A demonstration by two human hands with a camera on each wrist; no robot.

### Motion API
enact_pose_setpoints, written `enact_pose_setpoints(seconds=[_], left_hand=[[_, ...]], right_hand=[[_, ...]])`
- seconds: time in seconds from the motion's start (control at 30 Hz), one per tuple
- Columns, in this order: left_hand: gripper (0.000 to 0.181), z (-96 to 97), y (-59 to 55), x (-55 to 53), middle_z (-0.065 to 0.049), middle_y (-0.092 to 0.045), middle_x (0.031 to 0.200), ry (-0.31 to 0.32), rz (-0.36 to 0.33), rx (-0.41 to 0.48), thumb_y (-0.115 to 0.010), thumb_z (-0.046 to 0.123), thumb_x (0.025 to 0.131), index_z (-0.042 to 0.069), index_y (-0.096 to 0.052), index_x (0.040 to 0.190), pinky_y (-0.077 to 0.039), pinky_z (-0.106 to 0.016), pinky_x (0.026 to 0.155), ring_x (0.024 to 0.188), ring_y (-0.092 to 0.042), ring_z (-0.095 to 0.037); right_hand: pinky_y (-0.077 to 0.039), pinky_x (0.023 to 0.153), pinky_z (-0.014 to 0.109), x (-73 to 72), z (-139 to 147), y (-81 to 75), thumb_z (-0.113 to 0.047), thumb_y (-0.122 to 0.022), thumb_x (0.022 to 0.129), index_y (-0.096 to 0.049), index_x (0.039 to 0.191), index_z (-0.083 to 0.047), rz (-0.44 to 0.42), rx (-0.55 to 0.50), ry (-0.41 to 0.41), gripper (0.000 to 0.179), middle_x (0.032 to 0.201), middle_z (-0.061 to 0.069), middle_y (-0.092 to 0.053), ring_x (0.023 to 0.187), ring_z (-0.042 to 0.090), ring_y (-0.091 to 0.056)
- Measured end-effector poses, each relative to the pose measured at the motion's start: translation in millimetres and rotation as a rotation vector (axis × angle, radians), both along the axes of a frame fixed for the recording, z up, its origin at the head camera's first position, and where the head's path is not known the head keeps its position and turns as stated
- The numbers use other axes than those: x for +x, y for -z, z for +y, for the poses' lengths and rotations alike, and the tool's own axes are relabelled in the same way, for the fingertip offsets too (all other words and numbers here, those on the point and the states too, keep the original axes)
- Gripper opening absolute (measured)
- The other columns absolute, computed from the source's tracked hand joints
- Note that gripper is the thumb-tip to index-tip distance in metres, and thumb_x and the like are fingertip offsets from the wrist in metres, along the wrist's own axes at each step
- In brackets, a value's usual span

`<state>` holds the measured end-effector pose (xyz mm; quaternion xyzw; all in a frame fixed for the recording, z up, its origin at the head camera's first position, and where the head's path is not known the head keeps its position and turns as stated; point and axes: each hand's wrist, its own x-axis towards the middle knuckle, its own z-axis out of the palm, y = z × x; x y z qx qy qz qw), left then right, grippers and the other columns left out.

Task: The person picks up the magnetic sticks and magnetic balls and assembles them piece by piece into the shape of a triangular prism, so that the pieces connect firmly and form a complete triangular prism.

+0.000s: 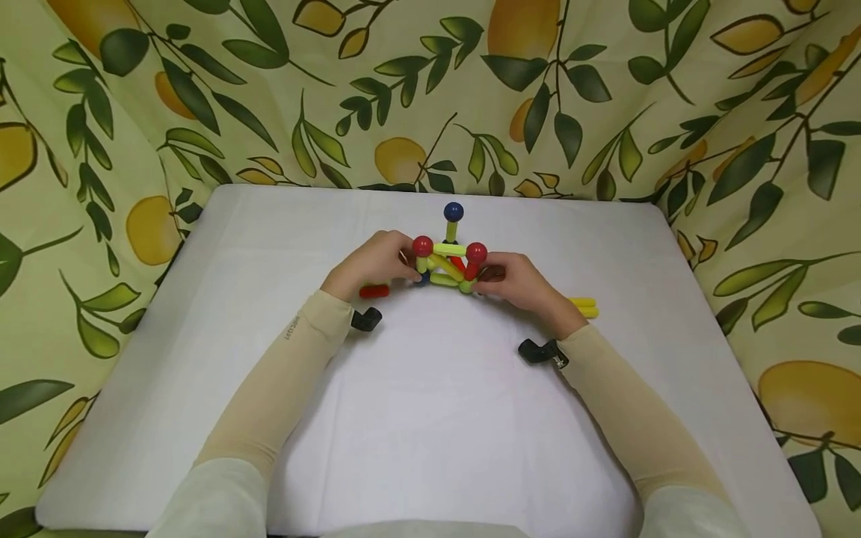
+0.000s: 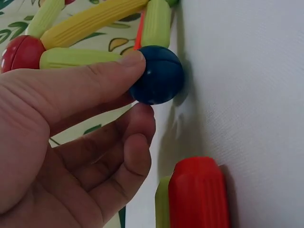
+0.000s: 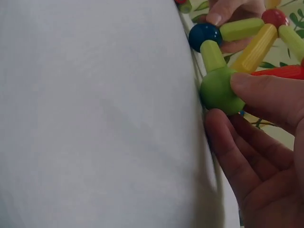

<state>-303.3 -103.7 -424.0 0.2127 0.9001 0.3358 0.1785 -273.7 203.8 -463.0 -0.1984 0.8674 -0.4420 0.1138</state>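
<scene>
A frame of magnetic rods and balls (image 1: 445, 266) stands toward the back of the table. My left hand (image 1: 377, 261) pinches the blue ball (image 2: 159, 78) at its lower left corner between thumb and fingers. At the lower right corner, the green ball (image 3: 218, 90) is pinched by my right hand (image 1: 521, 280). A light green rod (image 3: 212, 56) joins these two balls. Two red balls top the front, the left one (image 1: 422, 246) and the right one (image 1: 476, 252), linked by another light green rod. A yellow rod (image 2: 95, 20) runs diagonally across the front face.
Behind the front face rises a green rod with a dark blue ball (image 1: 454, 212) on top. Beside my left wrist lie a red rod (image 1: 374, 291) and a light green one. Two yellow rods (image 1: 584, 307) lie beyond my right wrist. A patterned curtain (image 1: 397, 161) borders the table's back.
</scene>
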Motion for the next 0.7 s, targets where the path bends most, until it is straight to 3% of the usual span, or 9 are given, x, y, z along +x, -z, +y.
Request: enact_pose_setpoints(seconds=[0.37, 0.7], left_hand=[[0.024, 4.6, -2.8, -6.2, -0.01, -0.074, 0.109, -0.052, -0.029, -0.007, -0.084, 0.014, 0.096, 0.001, -0.078, 0.115, -0.055, -0.04, 0.087, 0.097, -0.066, -0.029], [0.025, 7.7, 2.4, -9.6, -0.009, -0.073, 0.116, -0.1, -0.018, 0.034, -0.079, 0.013, 0.1, 0.002, -0.079, 0.122, -0.055, -0.039, 0.086, 0.098, -0.064, -0.028]], right_hand=[[-0.059, 0.09, 0.036, 7.1, -9.6, -2.9, -0.012, -0.09, 0.091, -0.078, 0.125, -0.009, -0.048, -0.001, -0.046, 0.035, 0.105, 0.006, -0.076, 0.097, 0.026, -0.069], [-0.061, 0.089, 0.034, 17.4, -21.1, -12.0, -0.01, -0.083, 0.097, -0.08, 0.124, -0.004, -0.1, -0.005, -0.181, 0.028, 0.108, 0.005, -0.079, 0.096, 0.023, -0.074]])
